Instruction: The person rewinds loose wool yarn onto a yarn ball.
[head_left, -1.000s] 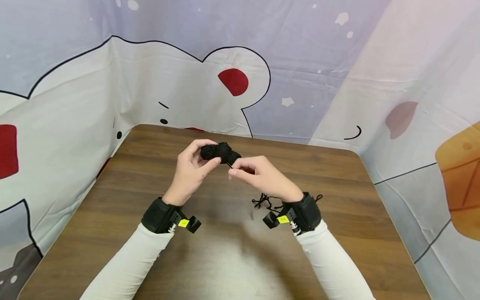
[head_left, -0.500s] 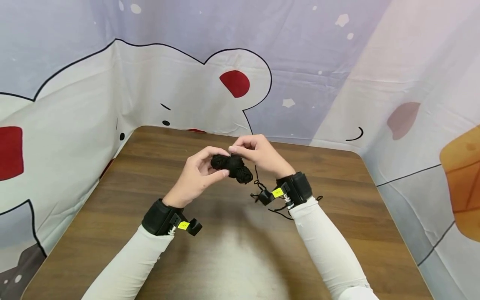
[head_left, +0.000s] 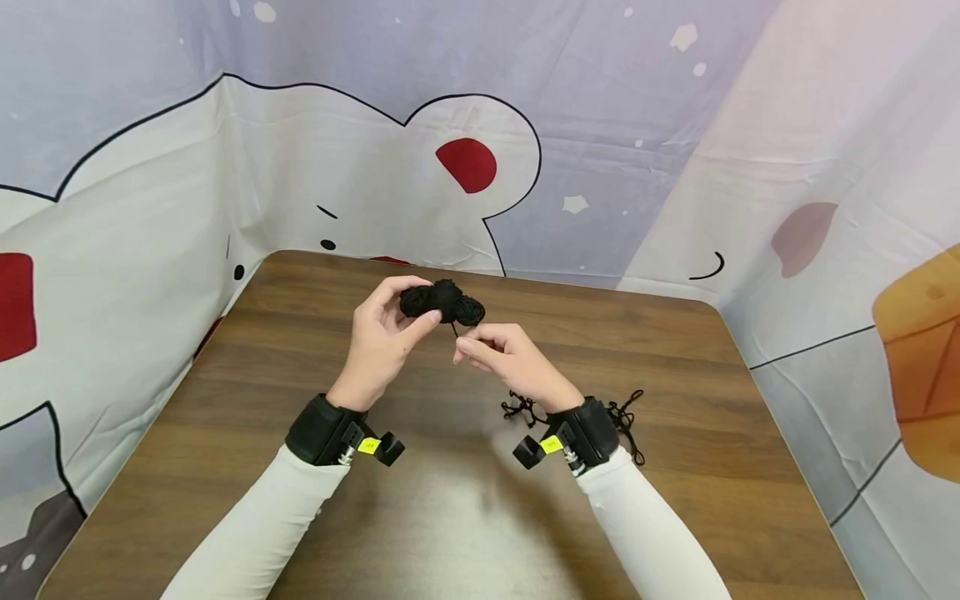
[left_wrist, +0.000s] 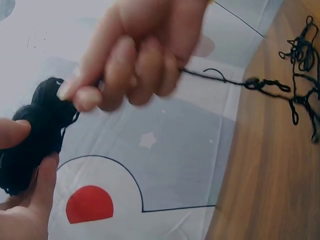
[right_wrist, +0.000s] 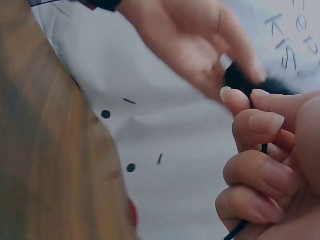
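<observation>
A bundle of black yarn (head_left: 444,302), pinched in at its middle, is held above the far part of the table between the thumb and fingers of my left hand (head_left: 382,327). Just below and right of it, my right hand (head_left: 510,358) pinches the yarn strand (head_left: 454,330) running from the bundle. In the right wrist view that strand (right_wrist: 264,148) passes between thumb and forefinger and down through the curled fingers. From the other side of the right hand, the left wrist view shows the strand (left_wrist: 212,76) leading to loose loops on the table.
Loose, tangled yarn (head_left: 626,421) lies on the wooden table (head_left: 420,517) beside and partly behind my right wrist. A printed cloth (head_left: 585,150) hangs along the table's back and sides. Each wrist wears a black strap with a small camera.
My right hand went up over the top of the bundle, then came back down below its right end, strand in its fingers. The bundle tilted and shifted right, then returned.
</observation>
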